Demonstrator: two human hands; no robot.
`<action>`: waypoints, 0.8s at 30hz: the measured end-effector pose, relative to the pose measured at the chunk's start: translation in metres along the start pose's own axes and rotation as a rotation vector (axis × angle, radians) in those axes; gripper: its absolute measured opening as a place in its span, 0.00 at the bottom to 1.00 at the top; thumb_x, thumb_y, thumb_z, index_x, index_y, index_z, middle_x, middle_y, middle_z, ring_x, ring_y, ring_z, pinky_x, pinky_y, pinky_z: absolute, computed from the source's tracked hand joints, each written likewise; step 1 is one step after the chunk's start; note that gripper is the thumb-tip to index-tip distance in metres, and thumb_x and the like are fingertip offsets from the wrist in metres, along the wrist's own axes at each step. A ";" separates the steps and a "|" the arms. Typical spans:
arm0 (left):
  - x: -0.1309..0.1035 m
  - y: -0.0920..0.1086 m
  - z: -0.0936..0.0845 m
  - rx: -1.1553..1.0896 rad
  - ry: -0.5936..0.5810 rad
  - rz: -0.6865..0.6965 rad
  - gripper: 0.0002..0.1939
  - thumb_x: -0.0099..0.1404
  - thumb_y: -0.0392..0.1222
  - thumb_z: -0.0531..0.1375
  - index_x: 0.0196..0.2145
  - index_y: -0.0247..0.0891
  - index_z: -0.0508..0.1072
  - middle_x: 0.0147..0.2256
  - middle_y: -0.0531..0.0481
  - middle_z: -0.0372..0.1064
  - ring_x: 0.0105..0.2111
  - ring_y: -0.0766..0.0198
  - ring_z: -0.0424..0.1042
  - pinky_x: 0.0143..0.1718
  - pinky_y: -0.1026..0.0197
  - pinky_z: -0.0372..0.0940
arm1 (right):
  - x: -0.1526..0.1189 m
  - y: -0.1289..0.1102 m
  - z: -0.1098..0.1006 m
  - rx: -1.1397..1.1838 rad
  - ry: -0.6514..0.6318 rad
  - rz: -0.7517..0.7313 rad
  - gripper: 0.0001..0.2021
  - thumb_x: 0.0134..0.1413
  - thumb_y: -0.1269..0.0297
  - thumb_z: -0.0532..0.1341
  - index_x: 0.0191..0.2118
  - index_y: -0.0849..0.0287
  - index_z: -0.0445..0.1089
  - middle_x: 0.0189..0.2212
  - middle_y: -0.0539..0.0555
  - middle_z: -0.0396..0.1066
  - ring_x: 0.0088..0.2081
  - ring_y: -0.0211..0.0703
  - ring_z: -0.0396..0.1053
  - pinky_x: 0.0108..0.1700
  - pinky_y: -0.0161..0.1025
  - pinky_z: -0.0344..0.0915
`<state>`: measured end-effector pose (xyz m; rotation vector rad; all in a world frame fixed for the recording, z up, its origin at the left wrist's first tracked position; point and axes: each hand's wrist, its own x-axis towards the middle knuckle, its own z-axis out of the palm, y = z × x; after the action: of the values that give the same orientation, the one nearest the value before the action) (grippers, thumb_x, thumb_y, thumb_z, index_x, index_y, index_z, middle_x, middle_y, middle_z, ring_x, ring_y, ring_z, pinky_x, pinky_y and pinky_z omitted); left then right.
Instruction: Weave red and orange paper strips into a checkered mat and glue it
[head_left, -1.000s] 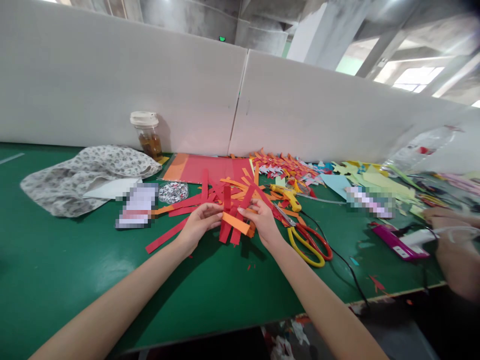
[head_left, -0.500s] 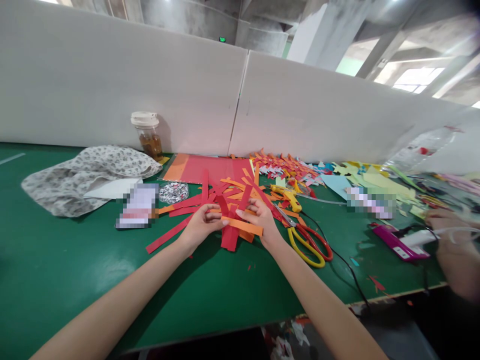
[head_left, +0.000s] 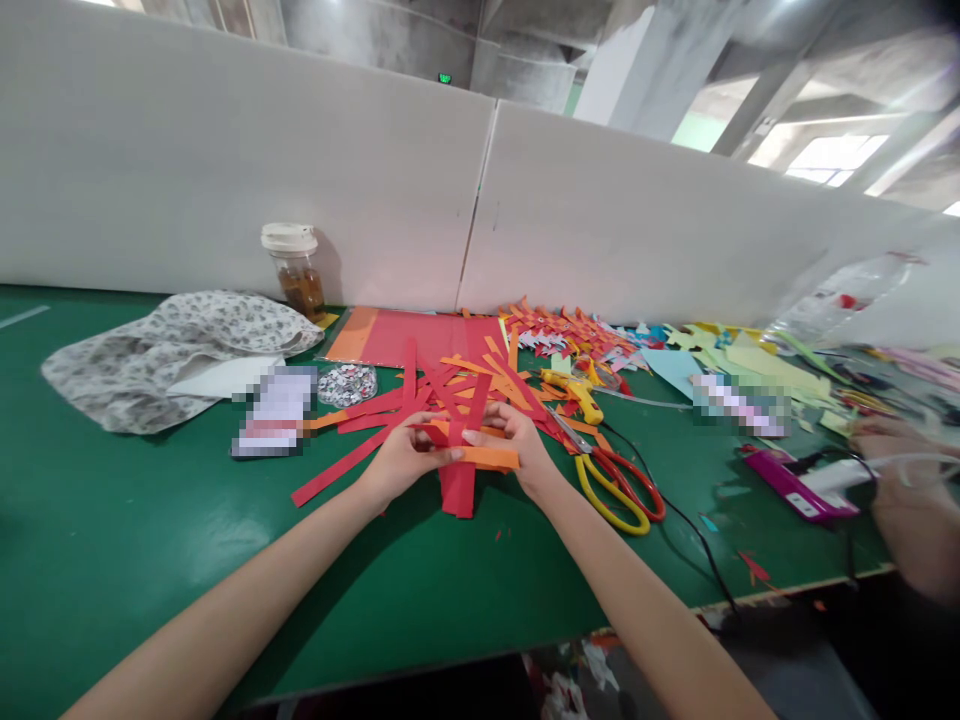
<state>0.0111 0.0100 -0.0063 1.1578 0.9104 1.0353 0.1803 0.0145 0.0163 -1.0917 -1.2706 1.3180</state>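
Observation:
Between my hands is a piece of crossed paper strips, with red strips (head_left: 457, 490) running lengthwise and an orange strip (head_left: 491, 458) lying across them. My left hand (head_left: 409, 458) pinches the left side of this piece, its thumb on the orange strip's left end. On the other side my right hand (head_left: 521, 448) grips the piece, the thumb over a red strip and the fingers partly hidden behind. Loose red and orange strips (head_left: 360, 460) spread over the table behind the hands. Scissors (head_left: 615, 490) with yellow and red handles lie beside my right wrist.
A yellow glue gun (head_left: 581, 395) rests behind the scissors, its black cord trailing forward. Left are a phone (head_left: 276, 412), a bag of small discs (head_left: 347, 384), a patterned cloth (head_left: 180, 350) and a lidded cup (head_left: 296, 275). Another person's hand (head_left: 911, 500) is at far right.
The crossed strips have tilted and come slightly toward me. The orange strip now lies flatter across the red ones, and my left thumb has shifted right along it.

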 end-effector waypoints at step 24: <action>-0.001 0.002 -0.001 0.055 0.108 0.081 0.26 0.43 0.39 0.70 0.41 0.37 0.66 0.31 0.52 0.72 0.30 0.65 0.71 0.32 0.64 0.65 | 0.002 0.002 -0.004 -0.142 -0.078 -0.041 0.21 0.32 0.65 0.71 0.38 0.56 0.69 0.33 0.51 0.73 0.34 0.43 0.71 0.37 0.40 0.67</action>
<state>0.0101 0.0092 -0.0047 1.2019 0.9884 1.1533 0.1841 0.0174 0.0136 -1.1153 -1.4557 1.2652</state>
